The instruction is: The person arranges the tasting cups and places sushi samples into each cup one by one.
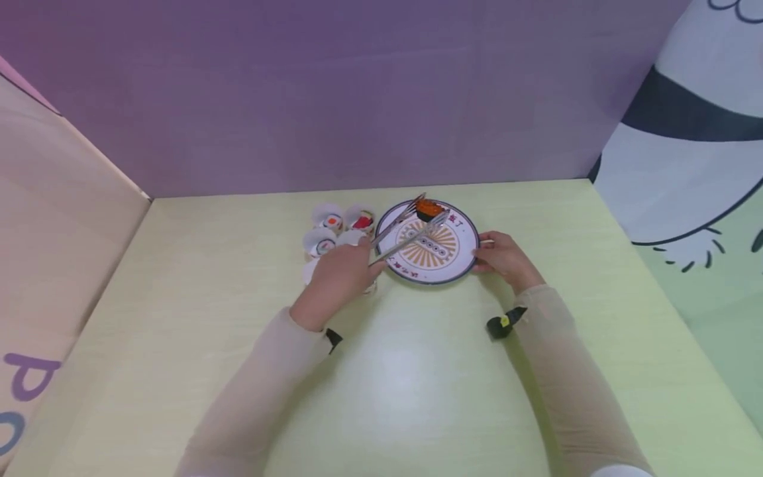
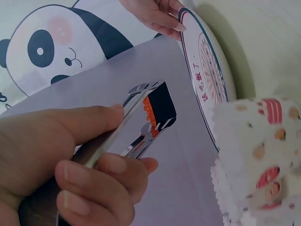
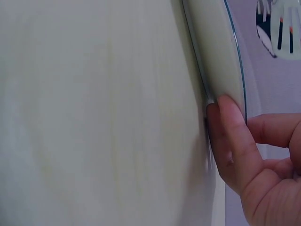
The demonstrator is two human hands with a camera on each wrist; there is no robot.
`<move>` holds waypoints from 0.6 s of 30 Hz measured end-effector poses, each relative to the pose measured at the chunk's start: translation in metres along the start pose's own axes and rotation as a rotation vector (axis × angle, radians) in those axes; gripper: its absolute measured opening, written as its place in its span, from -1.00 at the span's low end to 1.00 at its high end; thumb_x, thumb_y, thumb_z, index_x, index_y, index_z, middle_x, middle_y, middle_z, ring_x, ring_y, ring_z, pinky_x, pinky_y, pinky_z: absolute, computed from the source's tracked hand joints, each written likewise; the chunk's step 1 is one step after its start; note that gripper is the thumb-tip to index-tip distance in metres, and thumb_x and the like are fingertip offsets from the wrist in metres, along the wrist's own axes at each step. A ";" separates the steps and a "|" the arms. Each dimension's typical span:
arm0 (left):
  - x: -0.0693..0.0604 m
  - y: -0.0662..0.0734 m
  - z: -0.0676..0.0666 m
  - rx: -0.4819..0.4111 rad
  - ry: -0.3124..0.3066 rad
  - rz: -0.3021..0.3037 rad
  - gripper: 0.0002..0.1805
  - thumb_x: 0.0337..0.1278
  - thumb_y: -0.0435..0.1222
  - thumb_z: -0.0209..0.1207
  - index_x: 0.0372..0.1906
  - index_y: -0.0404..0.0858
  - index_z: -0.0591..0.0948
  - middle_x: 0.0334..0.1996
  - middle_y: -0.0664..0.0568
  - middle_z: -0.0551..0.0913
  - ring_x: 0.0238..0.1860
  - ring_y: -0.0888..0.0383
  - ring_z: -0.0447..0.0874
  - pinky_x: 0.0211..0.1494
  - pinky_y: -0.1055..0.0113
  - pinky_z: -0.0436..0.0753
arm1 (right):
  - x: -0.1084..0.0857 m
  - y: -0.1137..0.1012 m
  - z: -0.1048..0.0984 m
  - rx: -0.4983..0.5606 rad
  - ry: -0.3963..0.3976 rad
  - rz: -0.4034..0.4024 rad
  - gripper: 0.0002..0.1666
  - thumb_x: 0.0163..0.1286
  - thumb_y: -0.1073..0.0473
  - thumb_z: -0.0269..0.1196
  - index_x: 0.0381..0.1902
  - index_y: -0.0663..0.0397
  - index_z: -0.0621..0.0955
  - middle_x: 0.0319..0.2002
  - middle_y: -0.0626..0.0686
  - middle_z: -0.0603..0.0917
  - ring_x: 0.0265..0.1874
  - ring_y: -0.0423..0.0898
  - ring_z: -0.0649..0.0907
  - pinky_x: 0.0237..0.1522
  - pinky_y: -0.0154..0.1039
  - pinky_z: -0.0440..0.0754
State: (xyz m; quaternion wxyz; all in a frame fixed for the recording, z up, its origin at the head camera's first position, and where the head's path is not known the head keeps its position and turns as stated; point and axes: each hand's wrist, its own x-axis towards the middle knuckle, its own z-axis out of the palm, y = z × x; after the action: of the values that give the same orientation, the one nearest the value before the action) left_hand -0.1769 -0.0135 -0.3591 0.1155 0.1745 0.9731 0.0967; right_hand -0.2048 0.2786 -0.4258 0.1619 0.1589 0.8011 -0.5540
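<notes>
My left hand (image 1: pixel 340 273) grips metal serving tongs (image 2: pixel 110 147). Between the tong tips is a piece of roe sushi (image 2: pixel 162 107), orange on top and wrapped in black; in the head view this sushi (image 1: pixel 428 211) appears over the back part of the plate. The round white plate (image 1: pixel 435 273) has a blue rim and a printed sunburst pattern. At the plate's right edge, my right hand (image 1: pixel 505 260) pinches the rim, fingers under it and thumb above. The right wrist view shows those fingertips (image 3: pixel 230 110) against the plate's underside (image 3: pixel 214 52).
Left of the plate stand several white paper cups (image 1: pixel 320 233) with sushi pieces inside; my left hand partly hides them. One cup with a food print (image 2: pixel 258 153) is close in the left wrist view. A purple panel (image 1: pixel 357 132) stands along the table's (image 1: pixel 405 397) back edge.
</notes>
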 end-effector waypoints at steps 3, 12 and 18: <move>-0.006 -0.009 -0.001 0.024 0.024 0.028 -0.32 0.32 0.09 -0.02 0.28 -0.36 0.31 -0.41 -0.19 0.60 -0.47 -0.02 0.57 -0.59 0.23 0.50 | 0.000 0.000 -0.001 -0.001 0.002 -0.002 -0.40 0.38 0.43 0.00 0.33 0.42 0.13 -0.01 0.25 0.38 -0.42 -0.24 0.55 -0.25 -0.40 0.63; -0.024 -0.038 0.001 0.022 0.075 0.066 -0.33 0.29 0.07 0.02 0.21 -0.42 0.38 -0.46 -0.18 0.60 -0.54 -0.03 0.55 -0.56 0.18 0.52 | 0.000 0.001 -0.001 0.012 -0.009 -0.014 -0.43 0.39 0.44 -0.01 0.31 0.45 0.14 0.00 0.28 0.38 -0.42 -0.24 0.56 -0.21 -0.38 0.63; -0.037 -0.054 0.005 0.022 0.116 0.056 -0.35 0.29 0.02 0.05 0.22 -0.43 0.36 -0.63 -0.13 0.51 -0.63 0.00 0.48 -0.64 0.22 0.44 | 0.001 0.003 -0.001 0.018 0.000 -0.021 -0.43 0.38 0.45 -0.01 0.30 0.46 0.15 -0.02 0.25 0.38 -0.41 -0.24 0.56 -0.22 -0.39 0.63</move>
State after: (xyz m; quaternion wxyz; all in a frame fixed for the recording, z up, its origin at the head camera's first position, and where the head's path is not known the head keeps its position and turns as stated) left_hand -0.1590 -0.0759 -0.3692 0.0543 0.1971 0.9738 0.0993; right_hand -0.2050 0.2805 -0.4284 0.1548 0.1517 0.7977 -0.5627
